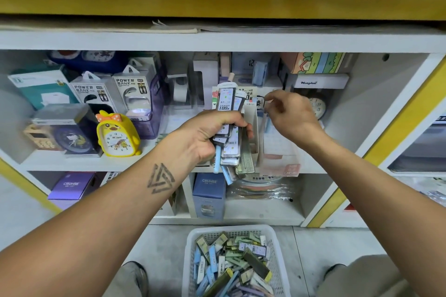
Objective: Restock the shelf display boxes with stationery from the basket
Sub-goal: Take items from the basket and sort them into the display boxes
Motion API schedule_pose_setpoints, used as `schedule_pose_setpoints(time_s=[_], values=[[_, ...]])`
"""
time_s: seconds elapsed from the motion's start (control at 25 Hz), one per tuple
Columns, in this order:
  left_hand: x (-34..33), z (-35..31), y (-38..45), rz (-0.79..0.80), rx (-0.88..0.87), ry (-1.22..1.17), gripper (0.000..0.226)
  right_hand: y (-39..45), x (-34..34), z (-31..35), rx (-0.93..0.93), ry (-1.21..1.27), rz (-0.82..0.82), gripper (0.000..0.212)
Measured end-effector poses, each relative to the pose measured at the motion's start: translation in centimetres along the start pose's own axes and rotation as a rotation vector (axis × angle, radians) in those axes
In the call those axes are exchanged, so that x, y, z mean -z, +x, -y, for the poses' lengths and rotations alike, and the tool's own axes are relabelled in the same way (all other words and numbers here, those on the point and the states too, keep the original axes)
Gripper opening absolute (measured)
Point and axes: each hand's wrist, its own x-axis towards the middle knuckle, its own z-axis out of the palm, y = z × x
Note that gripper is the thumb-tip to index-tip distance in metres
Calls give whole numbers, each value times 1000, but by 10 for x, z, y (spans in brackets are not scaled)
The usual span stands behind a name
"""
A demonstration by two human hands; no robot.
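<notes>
My left hand (212,131) grips a thick bundle of flat pencil-lead cases (229,128), held upright in front of the middle shelf. My right hand (290,113) reaches over a white cardboard display box (277,152) on that shelf and pinches a small dark-and-white case (261,100) at its fingertips. On the floor between my knees stands a white plastic basket (193,243) heaped with several more lead cases (236,265) in blue, green, purple and white.
The shelf holds a yellow chick alarm clock (118,135), power bank boxes (115,94), a round clock (318,106) behind my right hand and a Henghui box (318,82). Below sit blue and purple Cruhre boxes (208,195). A yellow-edged shelf upright (386,142) stands to the right.
</notes>
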Motion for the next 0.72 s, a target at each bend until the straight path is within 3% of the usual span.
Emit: schedule_pose_setpoints(time_s=[0.08, 0.2, 0.44, 0.56, 0.72], values=[[0, 1, -1, 23, 4, 38, 20, -2, 2, 13, -148, 381, 63, 12], [-1, 4, -3, 95, 25, 104, 25, -6, 7, 25, -283, 787, 146, 14], [-5, 11, -8, 192, 120, 157, 24, 1, 5, 30, -368, 1017, 265, 24], [-2, 12, -10, 183, 170, 181, 29, 6, 3, 29, -412, 1091, 194, 20], [5, 10, -15, 99, 227, 168, 16, 20, 15, 17, -477, 1234, -95, 16]])
